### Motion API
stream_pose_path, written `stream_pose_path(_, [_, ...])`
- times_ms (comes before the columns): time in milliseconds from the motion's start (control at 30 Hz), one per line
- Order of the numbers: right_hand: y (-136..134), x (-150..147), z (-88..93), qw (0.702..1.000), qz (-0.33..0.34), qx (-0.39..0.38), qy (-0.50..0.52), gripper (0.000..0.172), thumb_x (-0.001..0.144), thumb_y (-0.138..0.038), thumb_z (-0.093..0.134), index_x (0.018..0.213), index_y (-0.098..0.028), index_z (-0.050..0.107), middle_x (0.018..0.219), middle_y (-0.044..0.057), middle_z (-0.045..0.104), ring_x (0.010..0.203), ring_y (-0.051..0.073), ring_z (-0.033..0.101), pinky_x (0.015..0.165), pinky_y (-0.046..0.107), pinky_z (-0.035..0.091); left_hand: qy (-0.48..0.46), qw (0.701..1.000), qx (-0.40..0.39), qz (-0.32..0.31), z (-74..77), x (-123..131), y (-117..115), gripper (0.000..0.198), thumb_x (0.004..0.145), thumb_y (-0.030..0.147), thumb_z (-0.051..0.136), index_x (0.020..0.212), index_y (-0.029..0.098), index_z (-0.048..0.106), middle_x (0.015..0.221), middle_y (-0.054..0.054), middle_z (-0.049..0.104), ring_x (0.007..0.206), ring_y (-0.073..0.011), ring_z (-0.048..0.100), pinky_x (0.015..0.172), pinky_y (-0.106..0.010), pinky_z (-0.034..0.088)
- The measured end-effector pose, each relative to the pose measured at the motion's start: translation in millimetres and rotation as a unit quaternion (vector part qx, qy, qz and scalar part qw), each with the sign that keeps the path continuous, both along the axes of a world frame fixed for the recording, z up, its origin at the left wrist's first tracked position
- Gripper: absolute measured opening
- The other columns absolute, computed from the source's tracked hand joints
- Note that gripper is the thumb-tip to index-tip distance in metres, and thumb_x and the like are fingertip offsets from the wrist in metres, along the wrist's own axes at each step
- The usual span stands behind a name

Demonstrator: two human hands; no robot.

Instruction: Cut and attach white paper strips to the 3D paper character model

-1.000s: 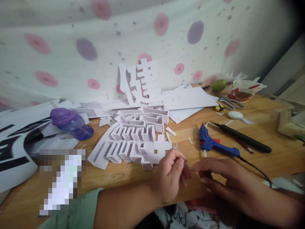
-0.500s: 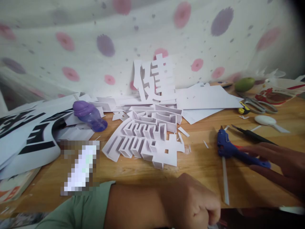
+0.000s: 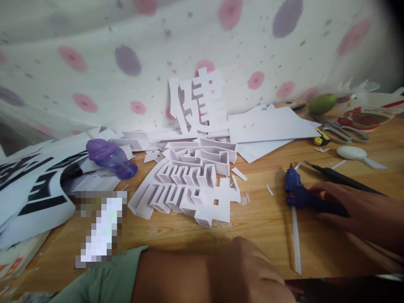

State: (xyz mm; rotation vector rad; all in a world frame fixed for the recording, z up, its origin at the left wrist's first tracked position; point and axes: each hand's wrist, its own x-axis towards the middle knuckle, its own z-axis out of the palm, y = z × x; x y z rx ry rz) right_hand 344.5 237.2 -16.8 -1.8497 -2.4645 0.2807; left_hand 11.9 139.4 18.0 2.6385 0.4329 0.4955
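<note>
My right hand (image 3: 362,212) reaches in from the right, its fingers and thumb closed around the handle of a blue glue gun (image 3: 296,195) lying on the wooden table (image 3: 176,235). A clear glue stick (image 3: 295,235) trails from the gun toward the front edge. My left hand (image 3: 249,273) is curled into a fist at the table's front edge, blurred, with nothing visible in it. A white folded-paper 3D character (image 3: 186,185) lies flat just beyond my left hand. Another white cut-out character (image 3: 198,103) stands upright against the flowered cloth.
A purple bottle (image 3: 110,158) lies on its side at left, beside black-printed sheets (image 3: 34,189). A black pen-like tool (image 3: 341,176), a white spoon (image 3: 350,152), scissors (image 3: 339,132) and a green fruit (image 3: 322,103) sit at right. Loose white sheets (image 3: 268,126) and paper scraps lie behind the model.
My right hand moved from near my left hand out to the glue gun and closed on its handle. My left hand drew back to the front edge into a fist.
</note>
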Motion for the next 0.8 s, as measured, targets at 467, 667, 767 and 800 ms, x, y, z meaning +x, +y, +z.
stream_pose_path(467, [-6,-37,41.0,0.999,0.037,-0.036,0.003,0.051,0.077,-0.027,0.055,0.127,-0.022,0.049,0.115,0.010,0.063,0.100,0.031,0.060,0.083,0.042,0.047,0.050,0.921,0.047,0.384,18.4,22,31,0.026,0.082,0.024,0.052,0.106,0.016,0.055,0.129,-0.013,0.050,0.115,-0.0273,0.049,0.097,-0.042,0.042])
stream_pose_path(667, [-6,-40,44.3,0.998,0.056,0.002,0.013,0.050,0.075,-0.021,0.054,0.125,-0.020,0.050,0.110,0.013,0.064,0.096,0.036,0.061,0.079,0.047,0.045,0.192,0.862,0.012,0.468,8.9,35,58,0.041,0.084,0.032,0.051,0.118,0.008,0.052,0.138,-0.022,0.041,0.130,-0.0350,0.036,0.108,-0.049,0.028])
stream_pose_path(767, [-9,-37,49.0,0.997,0.059,0.015,0.038,0.048,0.075,-0.020,0.054,0.122,-0.020,0.050,0.102,0.011,0.066,0.090,0.033,0.063,0.075,0.042,0.045,0.198,0.862,0.011,0.465,4.8,42,63,0.051,0.086,0.034,0.049,0.127,0.003,0.046,0.141,-0.025,0.038,0.134,-0.0365,0.031,0.110,-0.054,0.022])
stream_pose_path(800, [-10,-34,50.7,0.996,0.062,0.015,0.055,0.046,0.075,-0.021,0.054,0.121,-0.021,0.050,0.098,0.009,0.067,0.086,0.030,0.064,0.073,0.039,0.046,0.199,0.866,0.012,0.459,4.9,44,63,0.052,0.087,0.035,0.047,0.128,0.003,0.045,0.141,-0.025,0.039,0.133,-0.0357,0.032,0.110,-0.053,0.022])
